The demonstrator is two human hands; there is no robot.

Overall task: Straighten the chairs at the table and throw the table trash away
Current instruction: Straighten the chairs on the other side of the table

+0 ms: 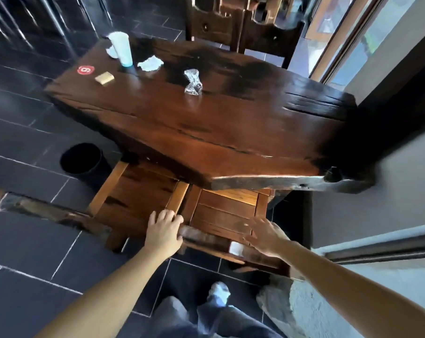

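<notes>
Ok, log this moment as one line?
left hand on chair | right hand reaching chair, open | cup, wrapper on table | bin on floor

Dark wood, black tiles, pale litter

The table (pixel 231 132) is glossy red-brown, blackened along its far and right edges. Near its far left corner: a white cup (pixel 122 48), a red sticker (pixel 85 70) with a white 6, a tan card (pixel 104 78). The napkin (pixel 150 63) is white, the wrapper (pixel 193 82) clear. Chairs (pixel 221 211) are honey-brown; the floor (pixel 35 252) black with pale grout; the bin (pixel 82 159) black.
</notes>
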